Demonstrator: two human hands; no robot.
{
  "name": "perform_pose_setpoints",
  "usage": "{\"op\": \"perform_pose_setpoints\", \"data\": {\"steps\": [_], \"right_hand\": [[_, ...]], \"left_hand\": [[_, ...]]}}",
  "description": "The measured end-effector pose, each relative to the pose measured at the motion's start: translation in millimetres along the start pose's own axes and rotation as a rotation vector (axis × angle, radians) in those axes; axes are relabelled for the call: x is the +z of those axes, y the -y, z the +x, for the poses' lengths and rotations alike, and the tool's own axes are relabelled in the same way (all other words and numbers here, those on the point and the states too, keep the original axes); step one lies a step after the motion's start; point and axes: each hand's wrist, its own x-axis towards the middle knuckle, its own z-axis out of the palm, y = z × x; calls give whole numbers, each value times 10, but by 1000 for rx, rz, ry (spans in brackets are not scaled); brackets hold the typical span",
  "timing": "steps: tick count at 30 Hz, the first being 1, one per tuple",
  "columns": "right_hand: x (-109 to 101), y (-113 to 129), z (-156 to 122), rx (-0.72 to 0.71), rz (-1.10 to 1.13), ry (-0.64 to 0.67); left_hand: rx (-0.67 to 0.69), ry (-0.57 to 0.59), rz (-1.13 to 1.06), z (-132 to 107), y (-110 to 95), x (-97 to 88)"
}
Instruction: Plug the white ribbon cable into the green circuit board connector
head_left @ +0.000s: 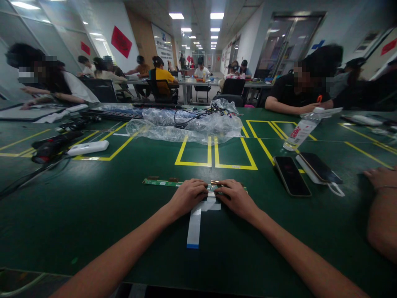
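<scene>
A long, narrow green circuit board lies crosswise on the table in front of me. A white flat ribbon cable with a blue end runs from the board's middle toward me, folded sideways near the top. My left hand is closed on the board just left of the cable's upper end. On the other side, my right hand is closed on it too, its fingertips beside the same cable end. The fingers hide parts of the board and the exact contact at the connector.
Clear plastic wrap with black cables lies beyond yellow tape outlines. Two phones and a tilted bottle are at right, near another person's arm. A white device is at left. People sit around.
</scene>
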Motion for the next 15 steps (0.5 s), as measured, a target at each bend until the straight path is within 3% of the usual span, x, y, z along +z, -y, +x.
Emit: {"op": "perform_pose_setpoints", "data": {"steps": [15], "right_hand": [[-15, 39, 33, -41, -39, 37]], "left_hand": [[-24, 17, 43, 13, -83, -34]]}}
